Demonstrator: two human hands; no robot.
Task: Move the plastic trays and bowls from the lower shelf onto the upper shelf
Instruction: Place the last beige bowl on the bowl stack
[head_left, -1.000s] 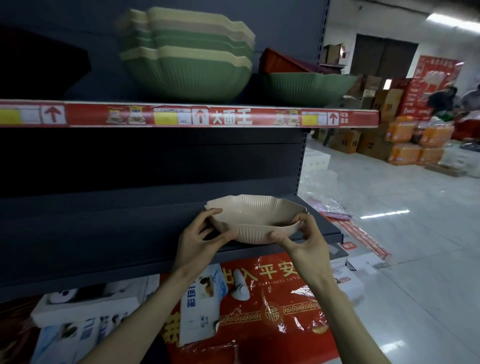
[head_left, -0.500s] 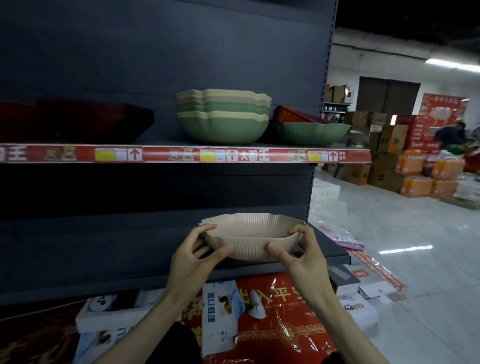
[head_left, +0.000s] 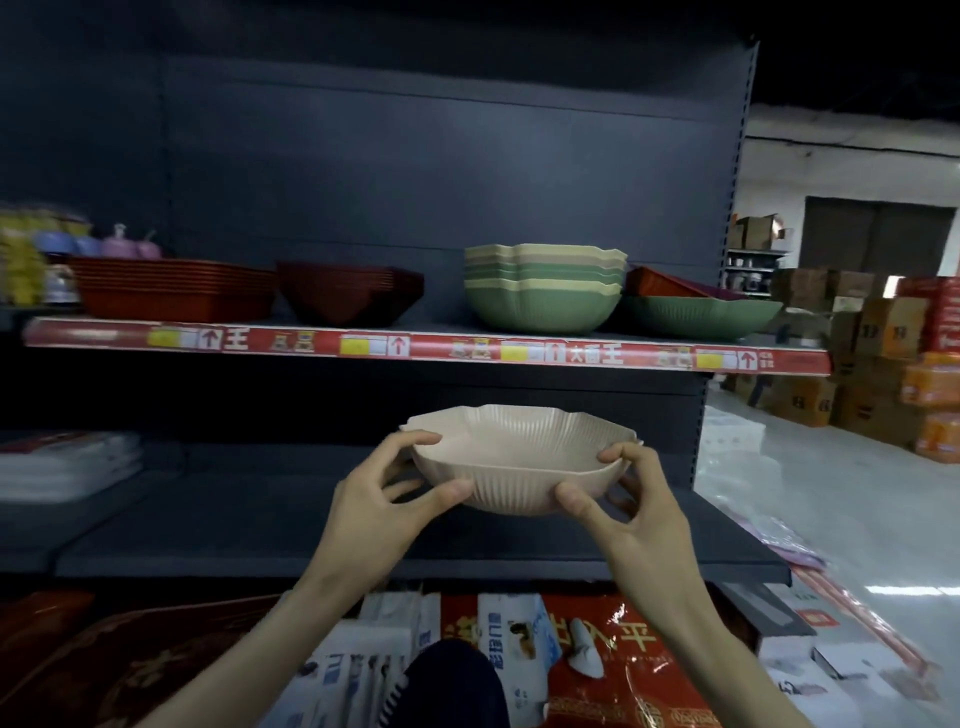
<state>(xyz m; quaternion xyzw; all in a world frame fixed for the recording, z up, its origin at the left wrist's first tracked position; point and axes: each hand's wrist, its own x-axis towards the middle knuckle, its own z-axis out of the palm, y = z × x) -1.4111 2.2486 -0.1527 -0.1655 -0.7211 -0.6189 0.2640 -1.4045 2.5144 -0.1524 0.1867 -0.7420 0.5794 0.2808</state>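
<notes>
Bowl, beige ribbed plastic | held in air above lower shelf, below upper shelf | left hand and right hand each pinching rim and outer wall | likely light, stiff, slick; best taken at rim, 2 sides | probable nest: green bowl stack

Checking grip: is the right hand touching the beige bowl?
Touching. Head view: the right hand pinches the beige bowl, thumb on its side, fingers over its rim.

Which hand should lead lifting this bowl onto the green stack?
Right hand, narrowly. It and the left hand both grip the bowl at opposite rims, but the green stack on the upper shelf sits slightly to the right.
</notes>
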